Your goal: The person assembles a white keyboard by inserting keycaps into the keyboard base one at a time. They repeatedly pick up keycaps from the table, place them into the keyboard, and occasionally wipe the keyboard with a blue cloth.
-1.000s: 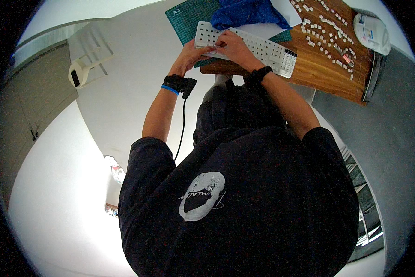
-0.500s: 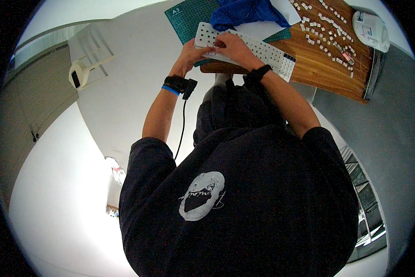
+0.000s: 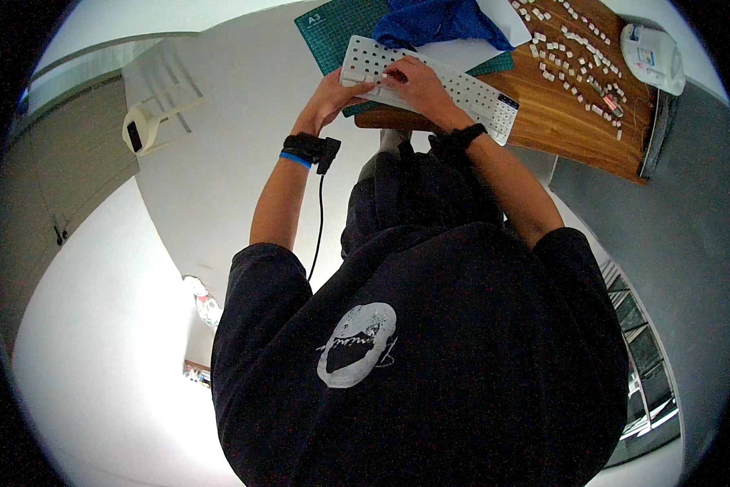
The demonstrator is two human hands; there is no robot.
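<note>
Both of our hands are on the white keyboard frame (image 3: 430, 85): our left hand (image 3: 332, 91) grips its near left end, fingers curled around the edge, while our right hand (image 3: 417, 81) rests on top near the middle, fingertips pressed together over one of the empty key sockets; whether they pinch a small part we cannot tell. The frame lies straight ahead of us, its long axis running from upper left down to lower right, so its far right end reaches beyond our right wrist and is nearer to that arm. It sits partly on a green cutting mat (image 3: 332, 32) and partly over the wooden board (image 3: 576, 122), where many loose white keycaps (image 3: 576, 49) are scattered. A blue cloth (image 3: 438, 20) lies just behind the frame. All of this rests on a white table (image 3: 235, 122), with a small white device (image 3: 137, 130) off to our left and a white lidded container (image 3: 653, 57) at the far right.
</note>
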